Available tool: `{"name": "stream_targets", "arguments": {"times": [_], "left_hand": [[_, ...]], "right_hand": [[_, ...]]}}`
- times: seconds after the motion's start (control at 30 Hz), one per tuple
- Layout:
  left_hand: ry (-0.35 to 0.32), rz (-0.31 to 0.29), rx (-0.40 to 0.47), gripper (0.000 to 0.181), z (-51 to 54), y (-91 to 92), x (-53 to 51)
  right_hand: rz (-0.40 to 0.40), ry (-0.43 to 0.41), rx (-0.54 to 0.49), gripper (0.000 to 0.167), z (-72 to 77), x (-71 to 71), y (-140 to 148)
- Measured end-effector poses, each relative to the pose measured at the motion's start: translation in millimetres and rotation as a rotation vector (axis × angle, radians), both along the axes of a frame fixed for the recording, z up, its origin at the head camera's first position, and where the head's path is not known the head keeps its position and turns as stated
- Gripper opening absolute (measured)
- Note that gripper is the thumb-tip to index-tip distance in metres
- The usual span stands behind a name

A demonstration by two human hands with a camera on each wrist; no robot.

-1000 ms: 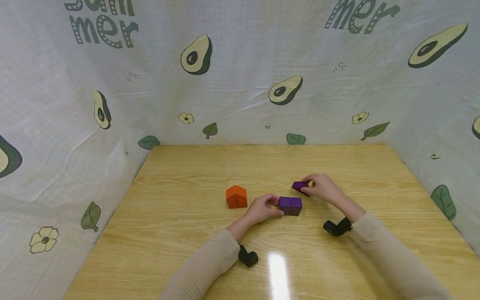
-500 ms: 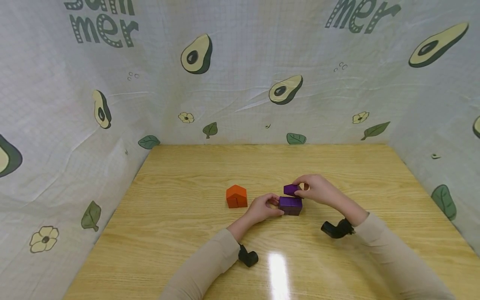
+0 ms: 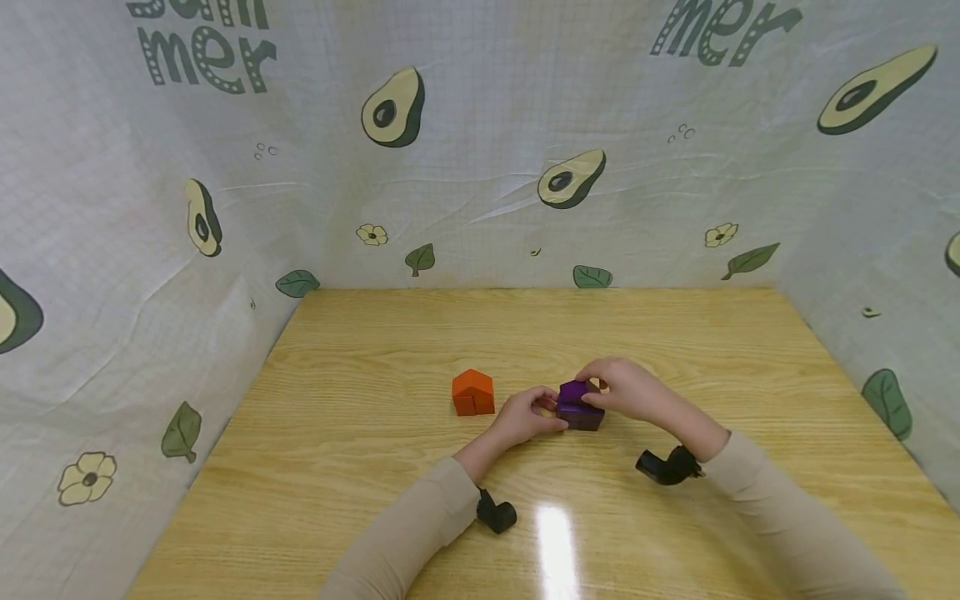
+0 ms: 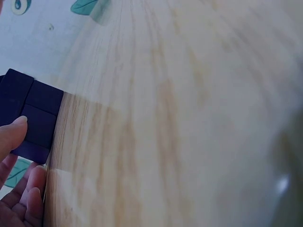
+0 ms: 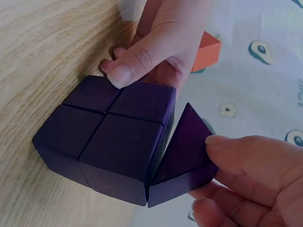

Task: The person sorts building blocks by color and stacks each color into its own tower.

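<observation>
Several purple blocks (image 3: 580,421) stand as a two-layer stack on the table. My left hand (image 3: 522,419) grips the stack at its left side, the thumb on the front face of the blocks (image 5: 120,156) and the other fingers behind. My right hand (image 3: 628,392) pinches a purple triangular block (image 5: 183,146) between thumb and fingers. In the right wrist view this triangular block is tilted on top of the stack: one corner meets the stack's edge, and a narrow gap opens towards the left hand. The right fingers behind the block are partly hidden.
An orange house-shaped block group (image 3: 472,394) with a peaked top stands left of the left hand. The wooden table (image 3: 375,358) ends at a patterned cloth backdrop (image 3: 480,167) behind and at both sides. A black camera (image 3: 497,512) hangs at the left wrist.
My right hand has moved left with the triangular block, from behind and right of the stack to its top, turning the block point up. The left hand and orange blocks have stayed put.
</observation>
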State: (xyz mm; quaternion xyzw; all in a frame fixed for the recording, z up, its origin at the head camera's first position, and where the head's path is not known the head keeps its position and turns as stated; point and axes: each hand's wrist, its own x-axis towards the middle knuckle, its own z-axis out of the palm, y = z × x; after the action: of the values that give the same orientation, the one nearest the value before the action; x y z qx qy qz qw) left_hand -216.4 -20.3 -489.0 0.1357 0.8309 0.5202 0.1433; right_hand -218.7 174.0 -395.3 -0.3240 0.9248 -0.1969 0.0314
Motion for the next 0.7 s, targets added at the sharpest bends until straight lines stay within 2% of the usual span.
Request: {"name": "stream_targets", "arguments": {"times": [0.7], "left_hand": [[-0.003, -0.004, -0.010, 0.034, -0.6, 0.1, -0.5]], "right_hand": [[0.023, 0.024, 0.014, 0.022, -2.7, 6.3, -1.1]]}}
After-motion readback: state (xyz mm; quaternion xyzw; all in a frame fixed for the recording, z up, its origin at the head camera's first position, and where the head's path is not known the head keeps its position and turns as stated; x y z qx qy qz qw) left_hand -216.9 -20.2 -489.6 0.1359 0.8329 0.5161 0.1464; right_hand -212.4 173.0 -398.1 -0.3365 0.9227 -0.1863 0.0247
